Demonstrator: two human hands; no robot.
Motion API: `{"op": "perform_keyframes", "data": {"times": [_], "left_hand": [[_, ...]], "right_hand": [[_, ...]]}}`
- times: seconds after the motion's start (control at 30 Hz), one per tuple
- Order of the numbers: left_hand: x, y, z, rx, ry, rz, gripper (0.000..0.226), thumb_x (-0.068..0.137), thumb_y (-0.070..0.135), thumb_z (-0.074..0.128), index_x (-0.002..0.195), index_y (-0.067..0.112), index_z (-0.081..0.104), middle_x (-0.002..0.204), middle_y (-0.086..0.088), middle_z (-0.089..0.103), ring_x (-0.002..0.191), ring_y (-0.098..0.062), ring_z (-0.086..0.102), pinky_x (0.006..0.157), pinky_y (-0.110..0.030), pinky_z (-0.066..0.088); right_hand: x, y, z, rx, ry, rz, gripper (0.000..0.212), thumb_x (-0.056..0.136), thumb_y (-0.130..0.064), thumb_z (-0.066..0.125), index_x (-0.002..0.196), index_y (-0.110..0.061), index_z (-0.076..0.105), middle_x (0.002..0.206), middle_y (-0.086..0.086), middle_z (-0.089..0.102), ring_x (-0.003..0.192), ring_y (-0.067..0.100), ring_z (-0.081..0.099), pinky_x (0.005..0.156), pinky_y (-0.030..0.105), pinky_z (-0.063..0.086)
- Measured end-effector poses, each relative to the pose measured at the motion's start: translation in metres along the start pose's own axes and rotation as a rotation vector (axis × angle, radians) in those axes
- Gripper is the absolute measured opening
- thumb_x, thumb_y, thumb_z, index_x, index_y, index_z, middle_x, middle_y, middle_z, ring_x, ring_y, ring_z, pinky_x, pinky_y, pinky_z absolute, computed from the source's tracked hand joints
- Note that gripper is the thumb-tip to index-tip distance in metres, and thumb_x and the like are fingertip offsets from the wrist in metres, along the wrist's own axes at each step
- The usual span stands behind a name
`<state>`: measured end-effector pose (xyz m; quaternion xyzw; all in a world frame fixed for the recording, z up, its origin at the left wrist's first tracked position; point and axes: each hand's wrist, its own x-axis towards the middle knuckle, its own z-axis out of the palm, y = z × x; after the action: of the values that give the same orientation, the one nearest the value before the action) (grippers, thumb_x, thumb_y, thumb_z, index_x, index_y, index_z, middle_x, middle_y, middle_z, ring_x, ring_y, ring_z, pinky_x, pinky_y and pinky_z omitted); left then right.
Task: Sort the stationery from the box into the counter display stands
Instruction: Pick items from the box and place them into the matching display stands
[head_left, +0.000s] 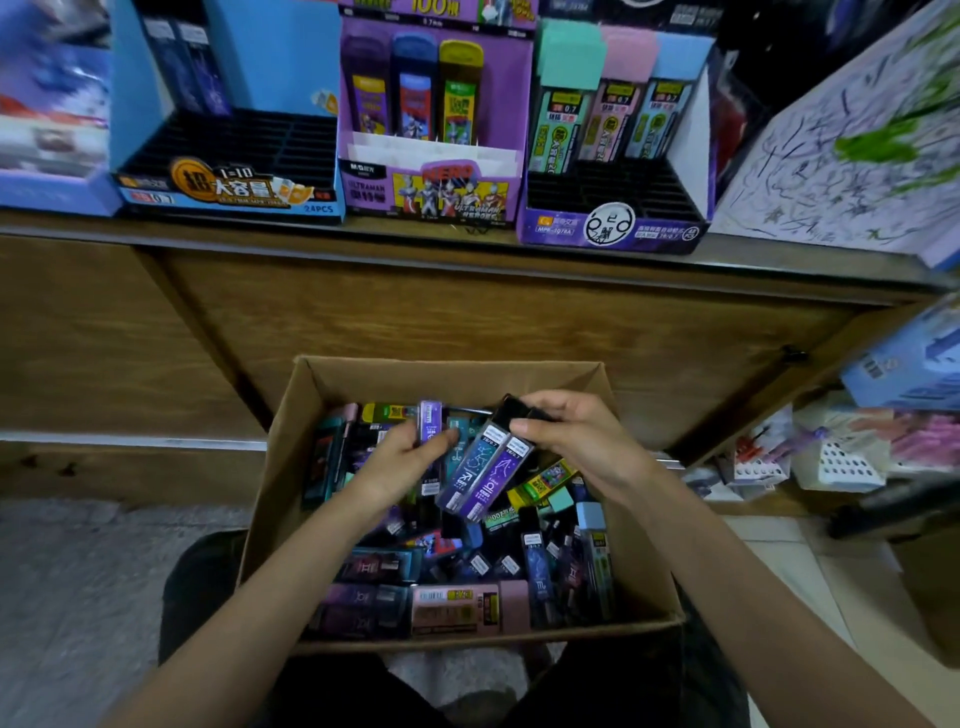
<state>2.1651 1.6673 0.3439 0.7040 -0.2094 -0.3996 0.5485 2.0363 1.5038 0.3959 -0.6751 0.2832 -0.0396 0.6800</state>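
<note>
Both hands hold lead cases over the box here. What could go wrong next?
1. The right hand pinches two dark constellation cases by their top ends only; one might slip back into the cardboard box.
2. The left hand holds a purple case, and the middle stand and right stand are both purple, so it could land in the wrong one.

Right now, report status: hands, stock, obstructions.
Left hand grips one purple case. Right hand grips two constellation cases over the box. No obstruction seen.
</note>
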Motion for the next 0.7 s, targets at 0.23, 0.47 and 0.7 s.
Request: {"op": "perform_keyframes", "data": {"times": [0.23, 0.47, 0.7], "left_hand": [[-0.009, 0.021, 0.017, -0.342, -0.007, -0.113, 0.029, 0.085, 0.039, 0.057, 0.099, 0.015, 0.064, 0.084, -0.003, 0.075, 0.071, -0.014, 0.071, 0.056, -0.021, 0.053], [-0.03, 0.056, 0.003, -0.295, -0.097, 0.014, 0.046, 0.071, 0.032, 0.07, 0.111, 0.011, 0.065, 0.102, -0.01, 0.073, 0.092, -0.023, 0.069, 0.074, -0.024, 0.055], [-0.034, 0.092, -0.029, -0.256, -0.023, 0.142, 0.034, 0.07, 0.025, 0.072, 0.102, 0.014, 0.067, 0.095, -0.003, 0.075, 0.086, -0.015, 0.071, 0.065, -0.017, 0.053]], "right_hand": [[0.006, -0.022, 0.007, 0.061, 0.0, 0.004, 0.013, 0.084, -0.004, 0.066, 0.09, -0.015, 0.07, 0.092, 0.006, 0.072, 0.086, 0.017, 0.067, 0.082, 0.03, 0.055], [0.009, -0.06, 0.02, 0.109, -0.023, 0.002, 0.013, 0.085, 0.001, 0.062, 0.096, -0.004, 0.067, 0.092, 0.012, 0.069, 0.078, 0.016, 0.066, 0.072, 0.022, 0.055], [0.016, -0.098, 0.039, 0.295, -0.025, -0.047, 0.016, 0.086, -0.005, 0.062, 0.102, -0.001, 0.062, 0.095, 0.012, 0.068, 0.083, 0.016, 0.067, 0.069, 0.021, 0.055]]}}
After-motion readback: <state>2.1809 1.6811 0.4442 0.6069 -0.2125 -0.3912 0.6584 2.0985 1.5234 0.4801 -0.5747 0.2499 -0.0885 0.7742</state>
